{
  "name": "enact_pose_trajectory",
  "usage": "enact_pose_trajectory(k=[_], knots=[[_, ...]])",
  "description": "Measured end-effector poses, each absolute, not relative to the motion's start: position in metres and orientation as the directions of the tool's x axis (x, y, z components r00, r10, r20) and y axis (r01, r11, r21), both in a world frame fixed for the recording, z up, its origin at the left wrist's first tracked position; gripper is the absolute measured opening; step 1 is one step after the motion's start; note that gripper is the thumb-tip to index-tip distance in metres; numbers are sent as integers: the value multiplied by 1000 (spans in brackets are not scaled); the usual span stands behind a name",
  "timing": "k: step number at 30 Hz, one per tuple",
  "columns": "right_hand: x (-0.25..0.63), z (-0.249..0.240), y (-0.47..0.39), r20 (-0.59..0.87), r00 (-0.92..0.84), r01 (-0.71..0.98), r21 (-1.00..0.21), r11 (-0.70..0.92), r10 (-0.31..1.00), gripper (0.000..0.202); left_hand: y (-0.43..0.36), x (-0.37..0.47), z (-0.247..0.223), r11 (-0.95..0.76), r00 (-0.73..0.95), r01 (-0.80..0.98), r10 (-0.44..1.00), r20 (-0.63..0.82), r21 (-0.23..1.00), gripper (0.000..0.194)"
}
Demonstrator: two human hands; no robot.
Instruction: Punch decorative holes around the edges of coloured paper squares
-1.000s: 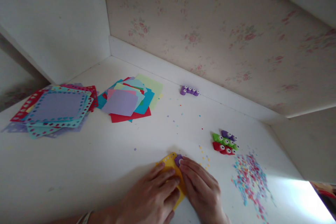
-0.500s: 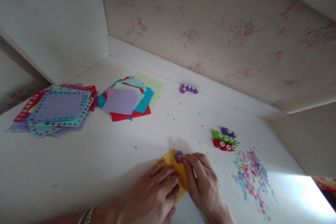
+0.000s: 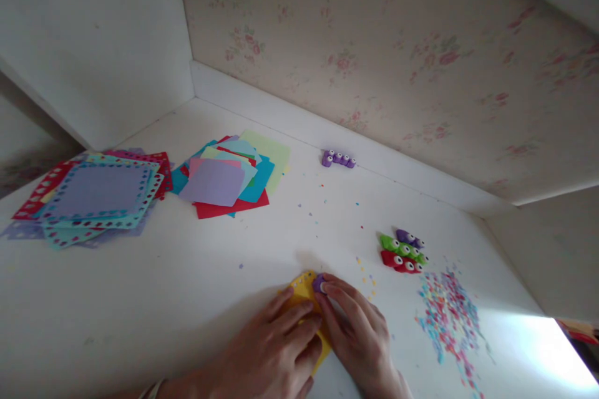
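Observation:
A sheet of yellow paper point(image 3: 305, 290) lies on the white table, with small punched holes along its far edge. My left hand point(image 3: 276, 340) rests flat on it, fingers apart, and covers much of it. My right hand point(image 3: 358, 324) is closed around a small purple paper punch point(image 3: 319, 283) with a white button, placed at the far right edge of the yellow sheet. The thumb and fingers hide part of the punch. Yellow punched-out bits point(image 3: 362, 271) lie just beyond my right hand.
At the left are bordered punched sheets point(image 3: 107, 187) and a pile of plain coloured paper point(image 3: 218, 182). Several purple punches point(image 3: 337, 159) stand by the wall; red punches point(image 3: 400, 262), green punches point(image 3: 403, 248) and purple punches point(image 3: 409, 237) sit at right. Confetti point(image 3: 452, 312) is heaped beyond them.
The purple punch has shifted slightly along the yellow paper's edge, with my right fingers wrapped farther round it. More yellow bits show on the table. My left hand still lies on the sheet.

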State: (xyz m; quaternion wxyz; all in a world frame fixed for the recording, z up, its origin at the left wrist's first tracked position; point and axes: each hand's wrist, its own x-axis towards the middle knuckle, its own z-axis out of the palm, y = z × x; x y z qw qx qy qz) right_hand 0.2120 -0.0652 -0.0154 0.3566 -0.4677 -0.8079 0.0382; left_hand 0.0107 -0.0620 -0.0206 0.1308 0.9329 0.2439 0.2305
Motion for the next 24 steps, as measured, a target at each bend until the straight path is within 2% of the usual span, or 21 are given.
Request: enact_pose_trajectory(k=[12,15,19,24], knots=[[212,-12,-61,535,-350,702,-394,594,769,33,-64,12,-26,-844,769,391,519,373,368,30],[211,-9,-59,518,-372,700,-388,599,770,30,-64,12,-22,-827,761,393,538,364,401,31],[210,-3,-55,457,-443,709,-348,614,771,27,-64,12,-12,-775,767,402,576,283,488,32],[207,7,-51,420,-495,731,-271,626,761,28,-67,13,-7,-755,771,408,587,249,514,29]])
